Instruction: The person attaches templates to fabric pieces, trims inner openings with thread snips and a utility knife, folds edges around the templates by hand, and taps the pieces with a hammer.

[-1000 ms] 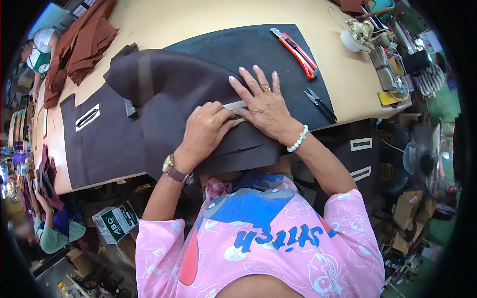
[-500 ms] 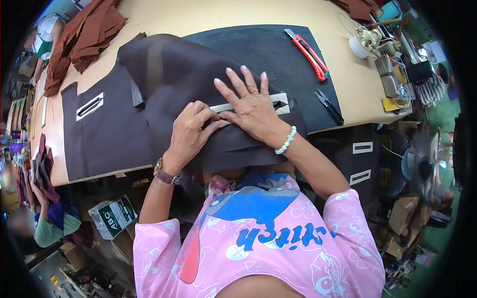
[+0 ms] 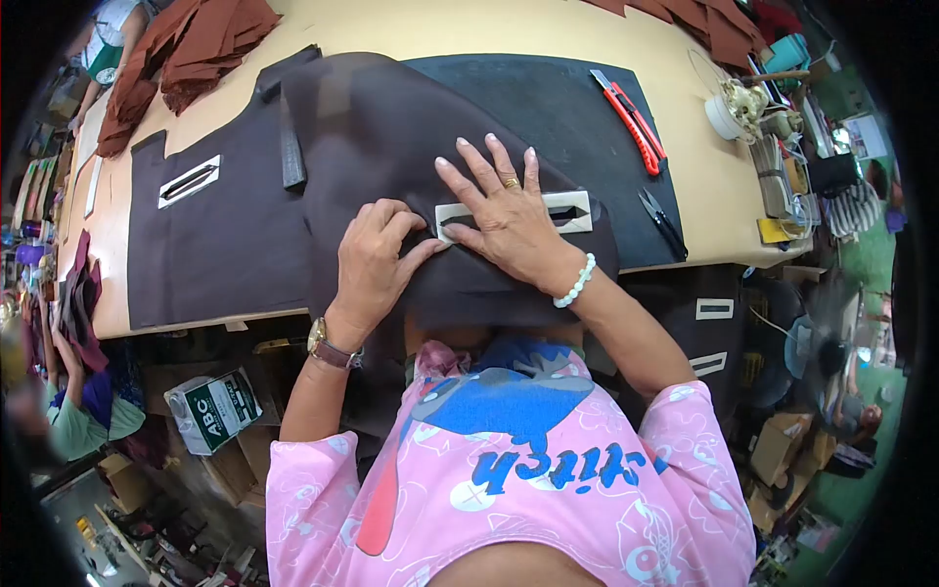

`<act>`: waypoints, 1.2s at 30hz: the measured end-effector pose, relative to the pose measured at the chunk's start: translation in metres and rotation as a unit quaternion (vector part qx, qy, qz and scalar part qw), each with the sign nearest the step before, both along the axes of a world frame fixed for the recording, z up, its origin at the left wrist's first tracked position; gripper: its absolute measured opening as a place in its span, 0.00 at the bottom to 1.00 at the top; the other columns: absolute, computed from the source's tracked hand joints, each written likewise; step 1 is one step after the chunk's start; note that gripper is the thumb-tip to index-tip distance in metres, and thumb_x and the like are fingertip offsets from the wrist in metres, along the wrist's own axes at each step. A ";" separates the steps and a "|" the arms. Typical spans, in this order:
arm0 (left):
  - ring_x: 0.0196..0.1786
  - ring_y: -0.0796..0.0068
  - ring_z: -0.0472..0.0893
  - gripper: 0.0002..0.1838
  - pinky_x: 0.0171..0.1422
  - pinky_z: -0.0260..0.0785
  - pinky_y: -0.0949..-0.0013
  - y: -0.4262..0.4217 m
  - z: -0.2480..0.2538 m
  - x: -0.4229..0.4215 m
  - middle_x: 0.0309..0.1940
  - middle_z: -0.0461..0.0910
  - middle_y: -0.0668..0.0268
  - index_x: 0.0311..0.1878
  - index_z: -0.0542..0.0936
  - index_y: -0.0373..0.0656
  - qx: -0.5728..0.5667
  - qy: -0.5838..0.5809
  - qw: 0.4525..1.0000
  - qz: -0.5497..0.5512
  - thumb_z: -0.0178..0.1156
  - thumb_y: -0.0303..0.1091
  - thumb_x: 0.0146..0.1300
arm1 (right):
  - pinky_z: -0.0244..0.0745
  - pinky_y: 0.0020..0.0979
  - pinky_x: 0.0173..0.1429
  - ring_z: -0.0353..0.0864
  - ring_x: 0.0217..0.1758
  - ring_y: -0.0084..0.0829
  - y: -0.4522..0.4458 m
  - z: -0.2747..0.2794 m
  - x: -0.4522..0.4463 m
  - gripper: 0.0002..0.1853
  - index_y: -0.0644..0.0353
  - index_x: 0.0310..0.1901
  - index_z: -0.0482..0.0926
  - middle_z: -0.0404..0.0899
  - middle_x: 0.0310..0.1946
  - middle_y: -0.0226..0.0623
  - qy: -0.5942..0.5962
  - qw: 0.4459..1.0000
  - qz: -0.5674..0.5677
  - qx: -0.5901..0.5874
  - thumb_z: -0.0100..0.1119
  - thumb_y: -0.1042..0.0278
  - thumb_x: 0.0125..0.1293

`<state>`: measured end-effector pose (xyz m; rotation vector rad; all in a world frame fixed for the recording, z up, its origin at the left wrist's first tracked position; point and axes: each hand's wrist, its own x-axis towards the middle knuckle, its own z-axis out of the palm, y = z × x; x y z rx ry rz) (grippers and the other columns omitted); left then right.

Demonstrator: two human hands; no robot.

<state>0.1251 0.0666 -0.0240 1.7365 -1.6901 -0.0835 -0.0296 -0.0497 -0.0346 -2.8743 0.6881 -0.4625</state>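
Observation:
A dark brown cloth piece (image 3: 391, 127) lies over the table's front edge. On it is a pale rectangular patch (image 3: 581, 224) with a slit along its middle. My right hand (image 3: 514, 220) rests flat across this patch, fingers spread, thumb towards its left end. Just beyond that end, my left hand (image 3: 375, 256) has thumb and forefinger close together, pinching the dark cloth. A second pale patch with a slit (image 3: 167, 193) sits on the cloth at the left.
A black mat (image 3: 528, 98) carries a red box cutter (image 3: 636, 127) and dark thread snips (image 3: 665, 227). Reddish-brown cloth pieces (image 3: 210, 54) are heaped at the far left. A white cup (image 3: 722, 117) stands near the table's right end. Other people are at the left edge.
My left hand has moved off the pale patch to just left of its end. The patch now lies flatter and shows more of its left end. My right hand stays spread on it.

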 end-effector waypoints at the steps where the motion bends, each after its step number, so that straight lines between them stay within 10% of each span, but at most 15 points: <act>1: 0.39 0.62 0.76 0.14 0.43 0.68 0.63 0.001 -0.002 -0.002 0.35 0.76 0.63 0.34 0.78 0.39 -0.006 -0.005 1.000 0.007 0.70 0.32 0.46 | 0.40 0.62 0.70 0.46 0.74 0.49 -0.005 0.005 -0.001 0.38 0.50 0.70 0.55 0.52 0.70 0.41 0.001 0.999 0.027 0.031 0.57 0.49 0.61; 11: 0.46 0.60 0.78 0.09 0.48 0.68 0.61 0.012 -0.015 -0.047 0.41 0.78 0.60 0.40 0.80 0.37 -0.070 -0.087 0.983 0.146 0.62 0.28 0.54 | 0.49 0.57 0.69 0.55 0.70 0.52 -0.013 -0.007 0.085 0.36 0.60 0.65 0.62 0.59 0.66 0.52 -0.011 0.999 0.043 -0.010 0.49 0.41 0.64; 20: 0.66 0.48 0.63 0.35 0.67 0.55 0.50 0.003 0.018 -0.051 0.61 0.67 0.48 0.60 0.69 0.31 -0.054 -0.060 0.979 0.189 0.67 0.42 0.52 | 0.72 0.38 0.48 0.79 0.43 0.42 -0.025 0.072 0.108 0.10 0.57 0.35 0.84 0.80 0.41 0.45 -0.185 0.964 0.025 0.190 0.58 0.62 0.60; 23: 0.70 0.45 0.57 0.46 0.70 0.49 0.45 -0.019 0.051 -0.045 0.66 0.59 0.45 0.65 0.63 0.30 -0.127 -0.057 0.966 0.219 0.68 0.53 0.50 | 0.75 0.31 0.41 0.80 0.31 0.33 -0.052 0.124 0.133 0.09 0.66 0.36 0.81 0.82 0.33 0.36 -0.347 0.850 -0.001 0.395 0.56 0.69 0.63; 29: 0.72 0.40 0.48 0.53 0.68 0.44 0.36 -0.064 0.075 -0.035 0.70 0.51 0.44 0.66 0.62 0.31 -0.152 -0.155 0.927 0.307 0.64 0.64 0.47 | 0.77 0.37 0.50 0.81 0.45 0.35 -0.115 0.140 0.101 0.13 0.66 0.49 0.73 0.79 0.44 0.42 -0.609 0.504 0.002 0.612 0.53 0.70 0.65; 33: 0.73 0.44 0.50 0.39 0.70 0.43 0.36 -0.089 0.061 -0.030 0.70 0.53 0.50 0.65 0.65 0.38 -0.126 -0.268 0.916 0.269 0.65 0.44 0.51 | 0.68 0.41 0.63 0.76 0.55 0.39 -0.116 0.137 0.047 0.14 0.70 0.51 0.70 0.77 0.50 0.46 -0.666 0.369 -0.024 0.648 0.47 0.74 0.66; 36: 0.72 0.54 0.54 0.35 0.72 0.43 0.40 -0.098 0.058 -0.019 0.68 0.59 0.58 0.64 0.68 0.42 -0.149 -0.294 0.925 0.191 0.61 0.28 0.48 | 0.70 0.42 0.61 0.77 0.52 0.39 -0.131 0.108 -0.008 0.15 0.67 0.51 0.70 0.76 0.49 0.44 -0.676 0.424 -0.011 0.602 0.50 0.79 0.62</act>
